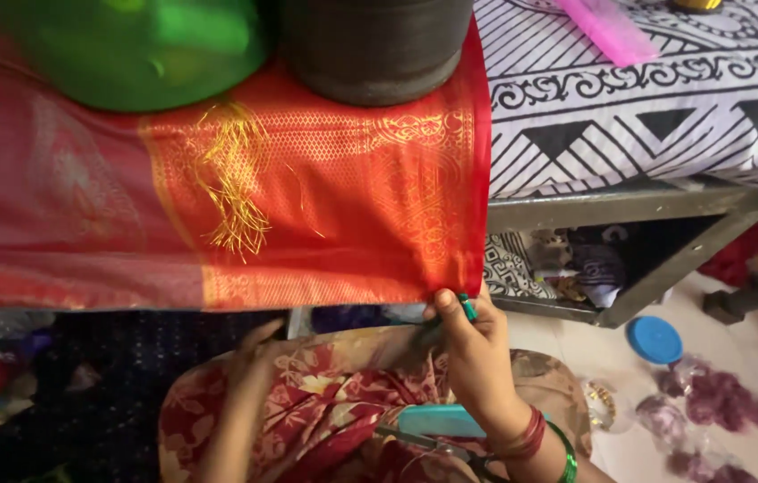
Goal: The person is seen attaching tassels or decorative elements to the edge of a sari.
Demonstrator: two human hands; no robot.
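Right hand (pixel 477 344) pinches silky red gold-woven cloth (pixel 325 206) edge, thin green tool (pixel 468 307).

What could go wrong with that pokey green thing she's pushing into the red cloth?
The right hand pinches a small green-handled tool at the red and gold cloth's lower corner; its tip could slip and prick a finger or snag the weave. Tugging that edge might also pull the loose gold threads. Scissors lying on the lap could poke the arm.
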